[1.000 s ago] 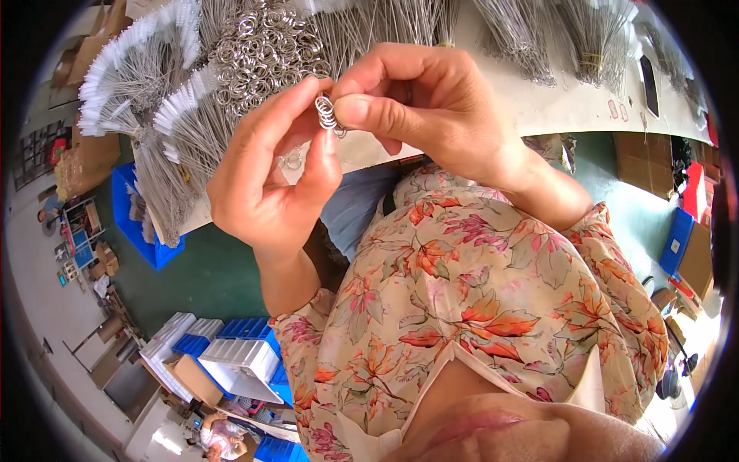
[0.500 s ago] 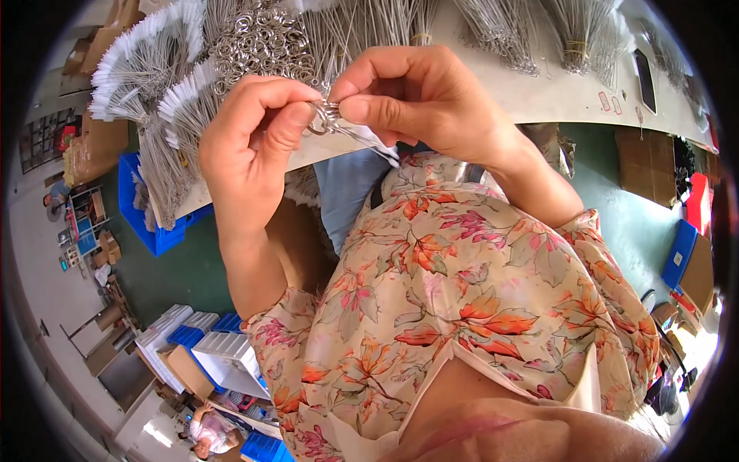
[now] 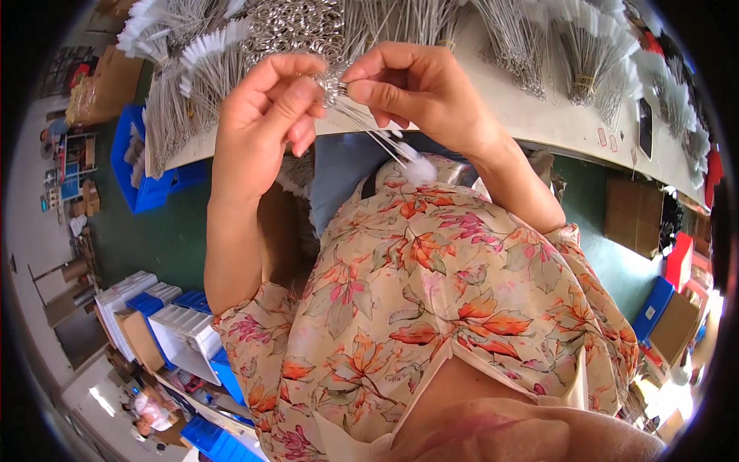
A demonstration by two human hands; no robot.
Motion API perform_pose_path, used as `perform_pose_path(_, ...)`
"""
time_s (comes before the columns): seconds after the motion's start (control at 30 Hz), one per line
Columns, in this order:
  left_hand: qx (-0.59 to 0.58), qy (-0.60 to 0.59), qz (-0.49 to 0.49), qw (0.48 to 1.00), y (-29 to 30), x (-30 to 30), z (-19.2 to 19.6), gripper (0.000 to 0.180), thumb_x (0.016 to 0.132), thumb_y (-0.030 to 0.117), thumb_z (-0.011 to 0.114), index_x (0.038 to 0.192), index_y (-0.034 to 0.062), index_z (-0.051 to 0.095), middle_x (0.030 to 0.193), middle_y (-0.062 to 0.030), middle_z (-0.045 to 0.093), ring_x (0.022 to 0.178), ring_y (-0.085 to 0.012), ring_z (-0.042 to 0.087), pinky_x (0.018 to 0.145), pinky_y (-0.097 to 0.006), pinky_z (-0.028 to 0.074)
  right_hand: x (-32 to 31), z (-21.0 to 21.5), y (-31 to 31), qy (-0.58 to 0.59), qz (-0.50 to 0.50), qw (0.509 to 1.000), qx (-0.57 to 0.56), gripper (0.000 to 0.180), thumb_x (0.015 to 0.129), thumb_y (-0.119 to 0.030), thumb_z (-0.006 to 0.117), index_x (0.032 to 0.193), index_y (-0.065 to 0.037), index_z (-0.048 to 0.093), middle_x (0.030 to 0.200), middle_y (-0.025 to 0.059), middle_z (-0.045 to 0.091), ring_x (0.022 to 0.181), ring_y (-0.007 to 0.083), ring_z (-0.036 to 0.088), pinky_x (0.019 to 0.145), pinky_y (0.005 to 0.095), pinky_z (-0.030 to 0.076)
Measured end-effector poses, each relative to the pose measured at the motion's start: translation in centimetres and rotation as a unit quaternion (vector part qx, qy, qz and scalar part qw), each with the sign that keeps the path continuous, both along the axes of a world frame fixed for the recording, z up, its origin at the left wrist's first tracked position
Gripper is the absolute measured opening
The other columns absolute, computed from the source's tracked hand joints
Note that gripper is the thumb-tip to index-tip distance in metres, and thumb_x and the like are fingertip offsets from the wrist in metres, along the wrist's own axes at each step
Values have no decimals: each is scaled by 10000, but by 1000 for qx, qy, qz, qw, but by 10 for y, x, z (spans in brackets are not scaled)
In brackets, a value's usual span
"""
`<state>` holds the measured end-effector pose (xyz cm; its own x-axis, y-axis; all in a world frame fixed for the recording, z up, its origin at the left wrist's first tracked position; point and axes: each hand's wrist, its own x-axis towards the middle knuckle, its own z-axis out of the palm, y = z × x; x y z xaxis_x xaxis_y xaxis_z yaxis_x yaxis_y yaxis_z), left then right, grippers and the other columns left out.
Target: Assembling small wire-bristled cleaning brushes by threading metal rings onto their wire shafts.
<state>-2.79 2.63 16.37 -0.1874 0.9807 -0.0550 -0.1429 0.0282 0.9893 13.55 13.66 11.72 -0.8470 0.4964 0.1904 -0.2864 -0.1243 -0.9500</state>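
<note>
In front of my chest, at the table's near edge, my two hands meet. My left hand (image 3: pixel 269 115) pinches a silvery split ring (image 3: pixel 322 83) between thumb and forefinger, its other fingers loosely curled. Thumb and forefinger of my right hand (image 3: pixel 427 96) close on the wire ends beside that ring. Several thin wire brushes (image 3: pixel 369 131) slant down from there to the right, their white bristle tips near my shirt. How the wire ends sit on the ring is partly hidden by my fingertips.
The table (image 3: pixel 531 119) carries a heap of metal rings (image 3: pixel 292 35), with bundles of white-tipped wire brushes (image 3: pixel 215 65) to its left and more bundles (image 3: pixel 581 65) to its right. A dark phone-like object (image 3: pixel 645 127) lies right. A blue crate (image 3: pixel 138 192) stands left, below the table.
Both hands have risen slightly. The left hand's lower fingers have loosened, and the brushes now hang spread out with their white tips showing. The view has shifted a little.
</note>
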Motion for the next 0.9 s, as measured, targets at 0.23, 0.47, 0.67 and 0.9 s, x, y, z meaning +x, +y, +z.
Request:
perform_pose_path(0.23, 163, 200, 124, 958, -13, -8, -9, 154, 893, 105, 548, 919, -30, 616, 889, -92, 653, 826, -138, 608, 737, -250, 474, -20, 9, -11, 14, 37, 999, -4, 125, 849, -97, 624, 930, -2, 622, 761, 7, 610, 608, 52, 535, 545, 188, 443)
perform_pose_path(0.47, 222, -35, 208, 952, -28, -20, -20, 160, 885, 89, 540, 910, -46, 622, 911, -134, 656, 849, -204, 627, 825, -316, 463, -79, -14, -34, 85, -19, 993, 84, 132, 815, -89, 662, 906, -1, 625, 784, 38, 623, 719, 87, 603, 637, 224, 493)
perform_pose_path(0.67, 90, 101, 321, 937, -77, -53, -7, 188, 875, 121, 559, 921, -50, 622, 938, -154, 646, 745, -187, 621, 747, -291, 481, -108, -42, -38, -12, 6, 981, 194, 134, 799, -125, 674, 835, -2, 636, 740, 34, 621, 694, 90, 591, 646, 237, 483)
perform_pose_path(0.9, -216, 296, 182, 912, -155, -95, -91, 144, 853, 144, 532, 803, 33, 609, 689, -49, 641, 631, -108, 620, 585, -258, 469, -68, -82, -17, -248, 29, 932, 262, 122, 811, -115, 657, 826, 4, 633, 638, 15, 581, 595, 52, 500, 519, 208, 395)
